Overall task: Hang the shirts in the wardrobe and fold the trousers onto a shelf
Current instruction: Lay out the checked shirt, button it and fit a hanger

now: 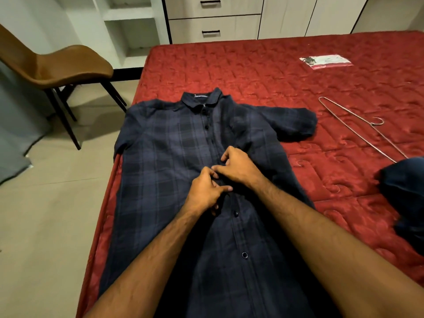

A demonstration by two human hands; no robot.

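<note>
The dark plaid shirt (160,168) is lying face up along the left edge of the red bed (263,72), collar toward the far side. At its button placket both hands are meeting: the left hand (204,191) and right hand (238,166) are pinching the fabric with curled fingers. A wire hanger (358,127) is lying farther right, near the right edge.

head view | worn on the person's head | faces forward and down, close over the bed (252,72) | wardrobe (229,17) at top edge
</note>
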